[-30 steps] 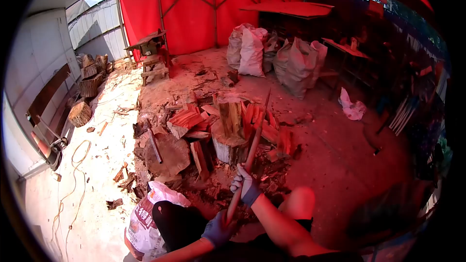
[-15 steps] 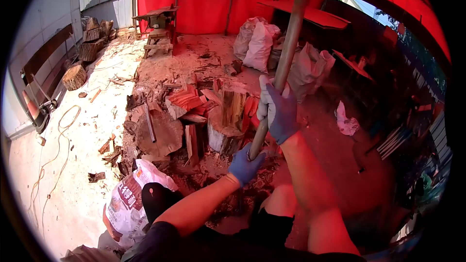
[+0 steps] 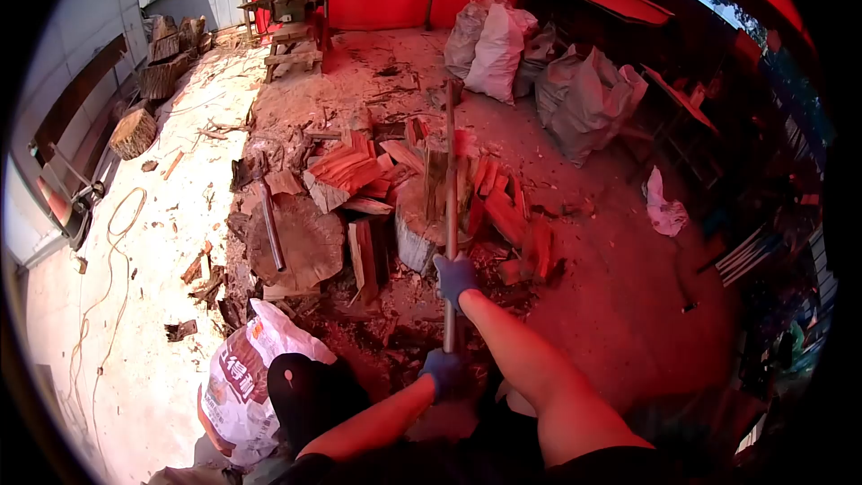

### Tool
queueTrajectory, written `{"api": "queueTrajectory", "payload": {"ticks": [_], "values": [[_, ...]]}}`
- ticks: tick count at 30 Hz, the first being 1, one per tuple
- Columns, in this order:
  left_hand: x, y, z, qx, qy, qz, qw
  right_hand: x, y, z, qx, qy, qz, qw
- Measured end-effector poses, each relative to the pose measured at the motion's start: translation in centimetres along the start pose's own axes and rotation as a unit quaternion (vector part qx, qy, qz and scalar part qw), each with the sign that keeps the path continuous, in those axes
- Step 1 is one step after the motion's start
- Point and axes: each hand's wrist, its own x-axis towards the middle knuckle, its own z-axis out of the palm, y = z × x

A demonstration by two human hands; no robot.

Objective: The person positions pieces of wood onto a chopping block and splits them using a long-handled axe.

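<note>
Both my hands wear blue-and-grey work gloves and are wrapped around a long round handle (image 3: 450, 314). My left hand (image 3: 442, 373) grips its near end, close to my body. My right hand (image 3: 456, 278) holds it farther up. The handle reaches away from me, past an upright piece of firewood (image 3: 435, 181) on a chopping block (image 3: 416, 238). I cannot make out a tool head at its far end. Split firewood (image 3: 346, 166) lies heaped left of the block, and more split pieces (image 3: 507, 216) lie to its right.
A short metal pipe (image 3: 272, 229) rests on a wide stump (image 3: 310, 242). Near my leg stands a printed white bag (image 3: 242, 386). Large sacks (image 3: 494, 54) sit toward the back. A rope (image 3: 112, 287) trails over the sunlit floor at left, near cut logs (image 3: 135, 133).
The handle has swung down and forward from its raised, slanted position. Both hands have come lower, the right one also moving left. The view has shifted slightly.
</note>
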Motion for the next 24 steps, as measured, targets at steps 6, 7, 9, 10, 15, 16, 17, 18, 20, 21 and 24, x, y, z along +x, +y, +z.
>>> {"api": "queueTrajectory", "payload": {"ticks": [6, 7, 9, 10, 15, 16, 17, 18, 20, 21, 24], "values": [[-2.7, -10.5, 0.0, -0.382, -0.032, -0.189, 0.904, -1.6, 9.5, 2.7, 0.128, -0.132, 0.271, 0.945], [-1.9, -9.9, 0.1, -0.311, -0.015, -0.207, 0.927, -0.5, 8.4, 3.0, 0.159, -0.154, 0.264, 0.939], [-0.9, -8.1, -0.1, -0.230, -0.002, -0.222, 0.948, 0.0, 8.8, 3.2, 0.190, -0.157, 0.306, 0.920], [-1.3, -7.8, 0.0, -0.238, -0.013, -0.204, 0.949, 0.2, 9.8, 3.5, 0.175, -0.167, 0.317, 0.917], [-4.7, -2.3, 2.0, -0.089, 0.065, -0.113, 0.987, -0.5, 9.6, 3.0, 0.242, -0.159, 0.354, 0.889], [-5.8, -2.0, 2.3, -0.084, 0.066, -0.120, 0.987, -0.4, 9.2, 2.4, 0.267, -0.199, 0.357, 0.873], [-6.6, -0.4, 2.5, -0.069, 0.055, -0.108, 0.990, -0.6, 8.4, 1.7, 0.276, -0.197, 0.356, 0.871], [-7.0, 0.8, 2.8, -0.054, 0.041, -0.094, 0.993, -0.8, 7.3, 0.8, 0.305, -0.227, 0.354, 0.854], [-8.3, 0.7, 2.7, -0.044, 0.011, -0.081, 0.996, -2.5, 5.2, -1.1, 0.341, -0.244, 0.359, 0.834], [-9.0, 1.1, 2.6, -0.043, -0.014, -0.069, 0.997, -3.2, 4.4, -1.9, 0.348, -0.244, 0.357, 0.832], [-12.2, 3.9, 2.9, 0.013, -0.012, -0.061, 0.998, -5.3, 2.8, -3.7, 0.394, -0.251, 0.349, 0.812]]}}
